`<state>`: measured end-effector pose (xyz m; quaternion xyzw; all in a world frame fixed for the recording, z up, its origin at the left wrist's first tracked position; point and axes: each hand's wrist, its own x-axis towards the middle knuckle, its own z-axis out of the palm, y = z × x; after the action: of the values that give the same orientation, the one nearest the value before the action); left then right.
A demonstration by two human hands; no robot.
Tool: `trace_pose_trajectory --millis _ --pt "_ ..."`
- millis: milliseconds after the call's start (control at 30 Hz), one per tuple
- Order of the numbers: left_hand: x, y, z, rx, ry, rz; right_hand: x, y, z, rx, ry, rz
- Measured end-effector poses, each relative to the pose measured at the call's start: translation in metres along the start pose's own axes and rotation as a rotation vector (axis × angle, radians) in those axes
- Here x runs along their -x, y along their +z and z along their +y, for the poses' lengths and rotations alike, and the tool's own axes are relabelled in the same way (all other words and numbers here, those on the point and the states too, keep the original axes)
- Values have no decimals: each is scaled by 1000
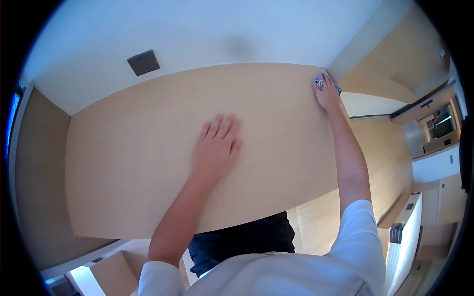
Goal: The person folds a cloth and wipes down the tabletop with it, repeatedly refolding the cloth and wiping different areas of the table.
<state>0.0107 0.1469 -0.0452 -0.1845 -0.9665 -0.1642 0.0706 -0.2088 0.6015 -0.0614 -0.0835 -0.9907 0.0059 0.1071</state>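
Note:
A pale wood-coloured tabletop [133,163] spreads out before me. Over its middle is my left hand [216,148], palm down, fingers stretched and apart, with nothing in it; its fingertips are slightly blurred. At the far right corner, my right hand [328,96] presses on a blue-and-white patterned cloth [319,83]. The cloth is bunched under my fingers, and most of it is hidden by them. It touches the tabletop close to the wall and the right edge.
A white wall with a dark socket plate [143,62] borders the far side. A grey-brown panel [42,163] closes off the left. Past the right edge lies a wood-toned floor [380,158]. A bed-like white pad [405,241] stands at the lower right.

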Motion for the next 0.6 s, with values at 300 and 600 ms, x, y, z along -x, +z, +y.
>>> trace_pose_trajectory --millis 300,600 --pt "0 5 3 2 -10 18 2 0 -29 -5 -52 -4" --pt "-1 5 -2 18 8 -5 62 -27 -64 -92 -207 -57"
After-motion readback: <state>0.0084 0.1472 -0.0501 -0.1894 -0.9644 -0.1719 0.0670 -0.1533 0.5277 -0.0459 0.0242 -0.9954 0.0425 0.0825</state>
